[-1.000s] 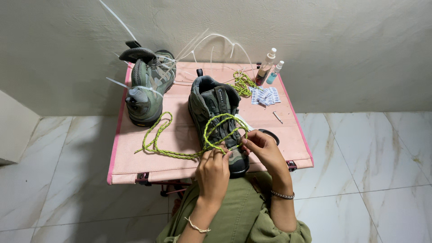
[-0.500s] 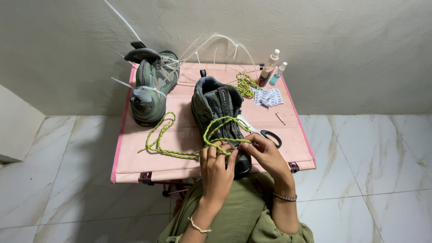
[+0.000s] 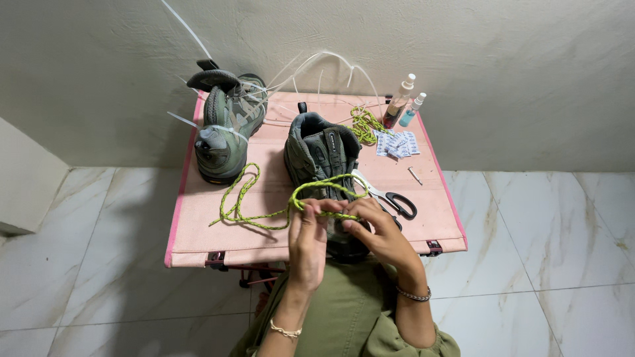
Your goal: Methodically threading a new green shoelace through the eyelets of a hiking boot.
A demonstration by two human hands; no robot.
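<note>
Head view looks straight down on a small pink folding table [image 3: 198, 218] set against a pale wall, with both hands working at its near edge. The left hand [image 3: 308, 239] and the right hand [image 3: 378, 233] are each closed narrowly on the yellow-green lace [image 3: 254, 198], pinching it between thumb and fingertips just above the toe of the near boot [image 3: 324, 158], which stands upright in the middle of the table with its toe towards the person. From the hands the lace arcs up in a loop over the boot's front, and its free length trails away to the left in loose curls on the tabletop. It looks light, soft and limp, so it would sag wherever it is not held, and it is best gripped close to the working end, as the fingers do now. The boot appears stiff and fairly heavy, steady enough to stay put. A second boot [image 3: 225, 125] stands at the far left corner, bristling with white plastic ties [image 3: 331, 63]. Black-handled scissors [image 3: 390, 197] lie just right of the near boot, close to the right hand. Farther back sit a bundle of lace [image 3: 363, 123], two small spray bottles [image 3: 403, 102] and several sachets [image 3: 397, 143]. Nothing lies between the hands and the boot; the scissors are the nearest obstruction.
</note>
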